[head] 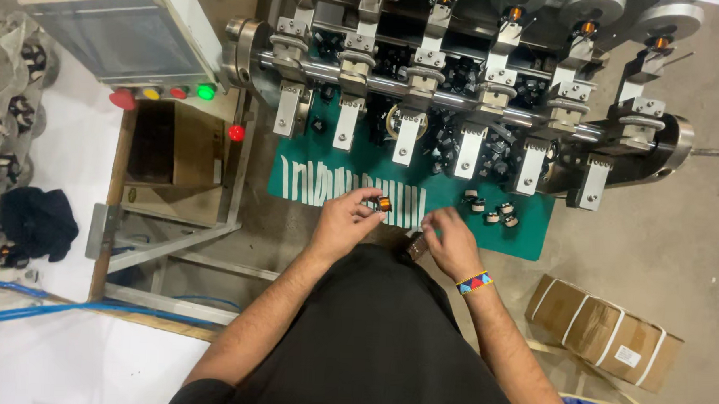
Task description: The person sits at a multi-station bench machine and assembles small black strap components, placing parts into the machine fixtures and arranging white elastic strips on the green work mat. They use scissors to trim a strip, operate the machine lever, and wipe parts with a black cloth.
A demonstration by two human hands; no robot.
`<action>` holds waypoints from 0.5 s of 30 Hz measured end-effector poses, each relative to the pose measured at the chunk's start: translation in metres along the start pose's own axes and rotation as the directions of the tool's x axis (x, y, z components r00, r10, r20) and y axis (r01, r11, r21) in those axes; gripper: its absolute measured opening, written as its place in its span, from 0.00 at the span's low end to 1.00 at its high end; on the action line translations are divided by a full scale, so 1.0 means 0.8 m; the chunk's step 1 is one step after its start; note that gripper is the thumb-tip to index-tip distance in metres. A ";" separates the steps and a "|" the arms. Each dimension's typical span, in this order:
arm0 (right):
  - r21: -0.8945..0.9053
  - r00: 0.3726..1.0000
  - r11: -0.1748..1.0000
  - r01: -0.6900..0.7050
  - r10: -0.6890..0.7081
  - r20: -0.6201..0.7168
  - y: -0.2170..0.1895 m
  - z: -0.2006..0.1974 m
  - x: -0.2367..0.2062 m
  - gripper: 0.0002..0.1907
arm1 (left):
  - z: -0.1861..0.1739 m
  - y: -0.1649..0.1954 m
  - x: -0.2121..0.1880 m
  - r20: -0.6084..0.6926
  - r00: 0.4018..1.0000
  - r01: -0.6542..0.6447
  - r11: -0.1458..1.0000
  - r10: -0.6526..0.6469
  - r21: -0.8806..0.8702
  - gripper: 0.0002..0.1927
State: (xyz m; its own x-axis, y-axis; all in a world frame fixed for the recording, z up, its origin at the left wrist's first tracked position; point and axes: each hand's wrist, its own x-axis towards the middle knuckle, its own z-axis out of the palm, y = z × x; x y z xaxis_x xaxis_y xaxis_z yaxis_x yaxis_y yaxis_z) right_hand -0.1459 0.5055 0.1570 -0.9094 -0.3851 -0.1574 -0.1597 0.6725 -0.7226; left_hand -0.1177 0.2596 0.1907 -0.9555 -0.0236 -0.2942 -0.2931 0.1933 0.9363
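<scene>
Copper coil (pixel 384 203), small and wound with orange wire, sits pinched in the fingertips of the left hand (pixel 344 217), just above the near edge of the green mat (pixel 292 175).

Far to the left, a grey control box (pixel 112 30) has a red button (pixel 122 99), a yellow one, another red one and a green light along its lower edge. Under it stands an open cardboard box (pixel 172 149). Next comes the mat, with a row of white strips (pixel 352 189) laid side by side on it. The left hand holds the coil right over these strips.

The right hand (pixel 453 242), with a bright bead band (pixel 474 282) on its wrist, is bent close to the mat's edge, just beside a small brown thing. I cannot tell if it grips anything.

Further right, a few more small coils (pixel 490 209) lie loose on the mat. Behind the mat, the big winding machine (pixel 461 93) has a long shiny rod and a row of metal arms, with many dark little parts heaped under them.

Judging by this, one coil is being worked on, a few lie waiting or done, and the heap looks like plenty left. Far right, a strapped cardboard box (pixel 604 330) rests on the floor.
</scene>
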 end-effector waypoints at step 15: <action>0.361 0.983 0.928 -0.097 0.145 -0.110 -0.134 0.014 -0.004 0.20 | -0.070 0.042 0.027 0.391 0.740 -0.624 0.776 0.548 0.091 0.20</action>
State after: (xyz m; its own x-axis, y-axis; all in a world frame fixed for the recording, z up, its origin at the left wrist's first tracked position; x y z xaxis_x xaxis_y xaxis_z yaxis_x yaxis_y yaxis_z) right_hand -0.1215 0.4275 0.2271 -0.9596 -0.2114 -0.1858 0.0784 0.4334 -0.8978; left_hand -0.1504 0.2111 0.2266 -0.8537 0.4717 0.2207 0.3714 0.2544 0.8930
